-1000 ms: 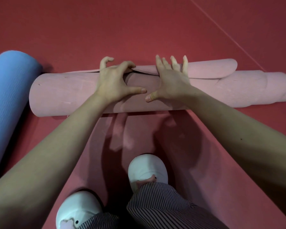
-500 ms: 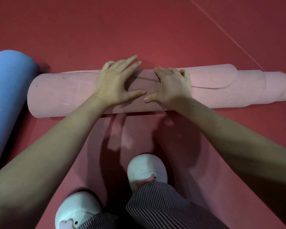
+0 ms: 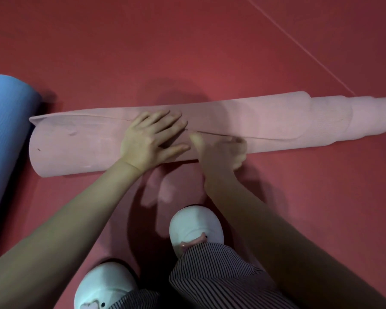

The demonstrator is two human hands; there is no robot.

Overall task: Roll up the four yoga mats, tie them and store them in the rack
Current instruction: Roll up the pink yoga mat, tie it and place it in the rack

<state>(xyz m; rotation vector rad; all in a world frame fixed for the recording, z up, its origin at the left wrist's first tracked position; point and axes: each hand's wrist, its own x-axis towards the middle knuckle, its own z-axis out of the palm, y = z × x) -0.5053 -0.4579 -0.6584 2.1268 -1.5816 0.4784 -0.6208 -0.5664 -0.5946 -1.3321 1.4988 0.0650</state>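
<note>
Floor: the red floor (image 3: 187,52) carried everything; no rack or tie showed in view.
Pink mat: the pink mat (image 3: 265,121) lay rolled from left to right in front of the person. Its right end (image 3: 366,117) stuck out in narrowing steps. Tied like that, the uneven core would probably slide further out, or the roll would sit badly in a rack.
Blue mat: the blue mat (image 3: 7,134) lay rolled at the far left, just beside the pink mat's left end.
Left hand: the left hand (image 3: 149,141) lay flat on the middle of the roll, fingers straight and spread, pressing and gripping nothing. Lifting it early would likely let the roll spring loose.
Right hand: the right hand (image 3: 221,155) was just right of the left, on the roll's near side. It was blurred, so I could not tell whether it pinched the flap or only rested there.
Loose edge: the loose edge (image 3: 265,137) ran along the roll's top, untied, and could peel open.
</note>
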